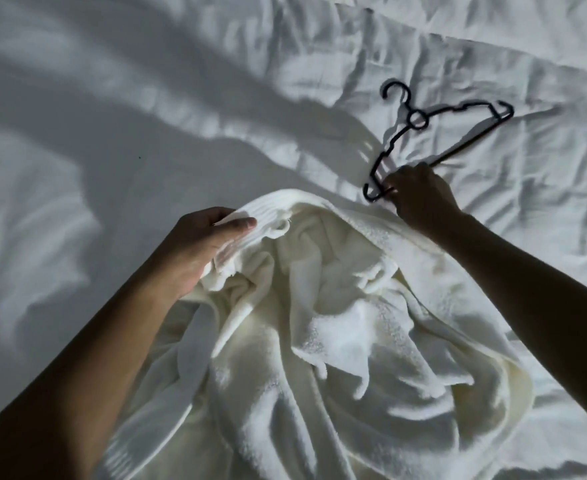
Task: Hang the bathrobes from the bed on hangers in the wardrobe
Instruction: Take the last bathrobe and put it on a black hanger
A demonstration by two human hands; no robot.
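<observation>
A cream terry bathrobe (337, 341) lies crumpled on the bed in the lower middle of the head view. My left hand (198, 251) grips its ribbed collar edge at the upper left of the bundle, thumb on top. A black plastic hanger (458, 110) lies above right of the robe, hook pointing away from me. My right hand (420, 197) holds the hanger's near shoulder end, fingers curled round it, just beyond the robe's far edge.
The bed is covered by a wrinkled white duvet (492, 46) on the right and a smoother white sheet (77, 168) on the left, crossed by dark shadows of my arms. No wardrobe is in view.
</observation>
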